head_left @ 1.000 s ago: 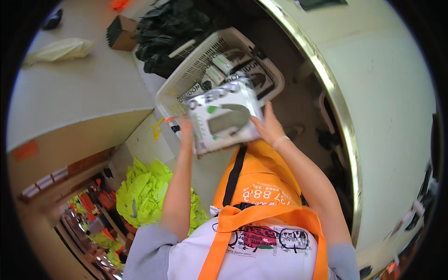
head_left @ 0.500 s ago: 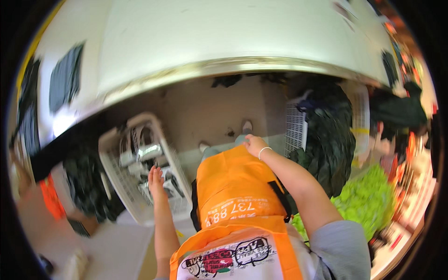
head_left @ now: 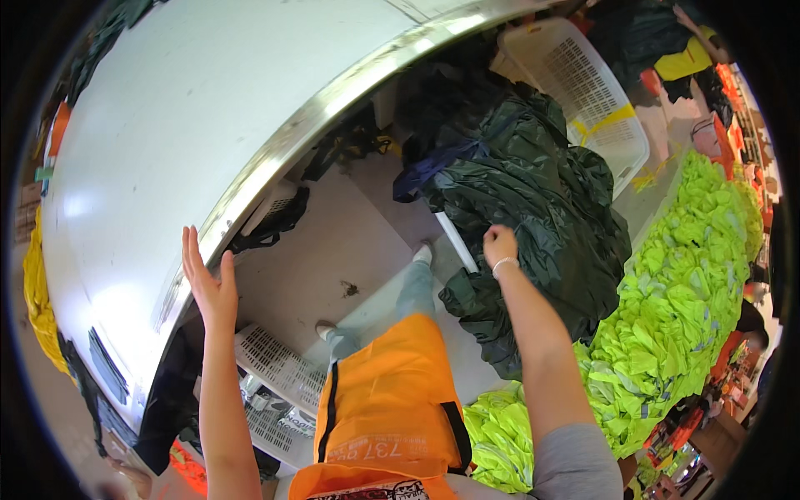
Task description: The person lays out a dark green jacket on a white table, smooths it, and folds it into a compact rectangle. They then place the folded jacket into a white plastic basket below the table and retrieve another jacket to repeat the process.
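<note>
My left hand (head_left: pixel 212 287) is open, its fingers stretched upward, beside the metal-edged rim of the white table (head_left: pixel 250 100). It holds nothing. My right hand (head_left: pixel 500 243), with a light bracelet at the wrist, is closed over the near-left side of a large heap of dark green garments (head_left: pixel 558 200). Whether any cloth is in its fingers is hidden. The heap spills over a white basket, whose pale rim (head_left: pixel 456 242) shows just left of that hand. A dark blue piece of cloth (head_left: pixel 442 167) lies at the heap's left.
Bright yellow-green garments (head_left: pixel 667 308) are piled along the right. An upright white basket (head_left: pixel 575 75) with yellow tape stands beyond the dark heap. Another white basket (head_left: pixel 283 358), holding packaged items, is at my lower left. Dark items (head_left: pixel 275 217) lie under the table edge.
My view has turned to the right, bringing the dark green heap nearer the middle. My right hand has moved from my apron to the heap. My left hand has risen beside the table edge, fingers stretched.
</note>
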Action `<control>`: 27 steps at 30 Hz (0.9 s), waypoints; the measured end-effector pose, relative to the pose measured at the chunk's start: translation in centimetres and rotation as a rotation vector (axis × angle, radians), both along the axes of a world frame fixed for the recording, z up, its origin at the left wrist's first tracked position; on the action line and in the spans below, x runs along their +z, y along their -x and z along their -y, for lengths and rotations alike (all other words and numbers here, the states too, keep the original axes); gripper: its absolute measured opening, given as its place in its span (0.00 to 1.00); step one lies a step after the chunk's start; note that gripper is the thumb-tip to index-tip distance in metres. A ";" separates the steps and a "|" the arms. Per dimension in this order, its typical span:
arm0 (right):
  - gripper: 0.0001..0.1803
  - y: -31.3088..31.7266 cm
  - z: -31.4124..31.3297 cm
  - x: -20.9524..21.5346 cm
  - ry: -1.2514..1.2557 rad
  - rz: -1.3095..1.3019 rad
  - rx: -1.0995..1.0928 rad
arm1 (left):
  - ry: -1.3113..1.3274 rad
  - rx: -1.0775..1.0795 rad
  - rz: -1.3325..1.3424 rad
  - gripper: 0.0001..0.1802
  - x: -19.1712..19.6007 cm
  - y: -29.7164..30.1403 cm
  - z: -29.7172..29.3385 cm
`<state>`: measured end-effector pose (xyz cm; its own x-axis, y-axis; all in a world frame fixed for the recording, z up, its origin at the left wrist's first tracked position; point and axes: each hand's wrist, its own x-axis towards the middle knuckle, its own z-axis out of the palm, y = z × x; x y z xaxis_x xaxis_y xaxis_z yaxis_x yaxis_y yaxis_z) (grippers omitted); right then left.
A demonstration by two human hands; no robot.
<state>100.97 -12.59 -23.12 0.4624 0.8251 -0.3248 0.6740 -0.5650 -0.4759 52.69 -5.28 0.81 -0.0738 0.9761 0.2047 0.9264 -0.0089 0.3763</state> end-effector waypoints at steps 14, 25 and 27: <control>0.11 -5.2 -26.7 -6.8 -0.139 -0.493 -0.225 | 0.255 0.073 -0.477 0.61 -5.9 -11.4 -7.7; 0.07 -32.2 -30.5 28.3 -0.854 -0.713 -0.455 | 0.341 0.149 -0.458 0.64 -5.0 -10.9 -6.3; 0.09 -35.5 -31.5 38.8 -1.037 -0.958 -0.312 | 0.329 0.143 -0.428 0.63 -5.1 -11.1 -6.6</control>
